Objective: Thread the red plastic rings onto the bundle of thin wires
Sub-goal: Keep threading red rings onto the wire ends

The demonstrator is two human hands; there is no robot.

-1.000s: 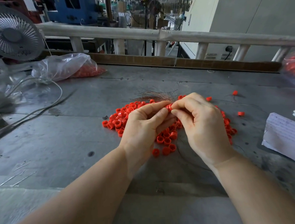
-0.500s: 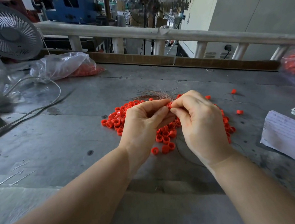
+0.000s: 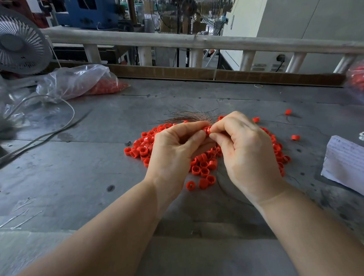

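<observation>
Hands unmoved since earlier frame. Left hand (image 3: 173, 146) and right hand (image 3: 246, 143) fingers pinch one ring (image 3: 207, 130) above pile (image 3: 203, 166); wires (image 3: 188, 116) fan behind ring. Step: threading. Next, likely: slide ring along wires.

A grey, scuffed metal worktop (image 3: 78, 167) fills the foreground. Along its far edge runs a brown board (image 3: 216, 74), with a pale railing (image 3: 172, 41) on short posts behind it. A white fan (image 3: 12, 41) stands at the far left corner. Beyond the railing, a blue machine (image 3: 92, 10) and a cream cabinet (image 3: 307, 17) sit in daylight.
</observation>
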